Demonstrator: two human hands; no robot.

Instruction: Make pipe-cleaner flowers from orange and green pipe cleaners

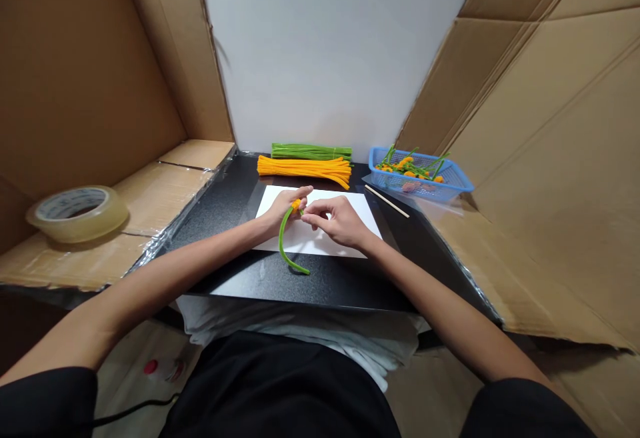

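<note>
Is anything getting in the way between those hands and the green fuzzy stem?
Nothing visible does. The left hand holds the green pipe cleaner, and the fingers of the right hand reach its orange tip directly. The white paper lies beneath them, not between.

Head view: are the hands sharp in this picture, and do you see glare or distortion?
Head view: the left hand and right hand look sharp, without clear blur; soft glare lies on the black tabletop; the wide lens bends the cardboard walls.
</note>
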